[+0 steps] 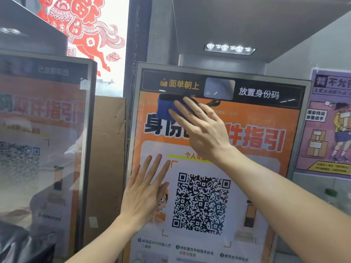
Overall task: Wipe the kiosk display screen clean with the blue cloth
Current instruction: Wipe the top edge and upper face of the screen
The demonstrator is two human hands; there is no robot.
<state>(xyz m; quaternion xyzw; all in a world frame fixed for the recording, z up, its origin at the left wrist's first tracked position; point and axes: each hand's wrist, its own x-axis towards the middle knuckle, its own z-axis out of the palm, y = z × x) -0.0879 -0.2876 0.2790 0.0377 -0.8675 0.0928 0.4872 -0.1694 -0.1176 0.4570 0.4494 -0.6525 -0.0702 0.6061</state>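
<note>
Right hand (201, 128) grip is flat, fingers straight, pressing the soft, light blue cloth (167, 109) near the top of the kiosk display screen (266, 168), left hand (144, 194) flat lower down, so palm pressure beats pinching, I'd say.

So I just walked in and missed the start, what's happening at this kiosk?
A person is wiping the kiosk screen. The right hand presses a blue cloth flat against the top of the display, just under the black header bar. The left hand rests open on the screen lower down, beside the QR code.
</note>
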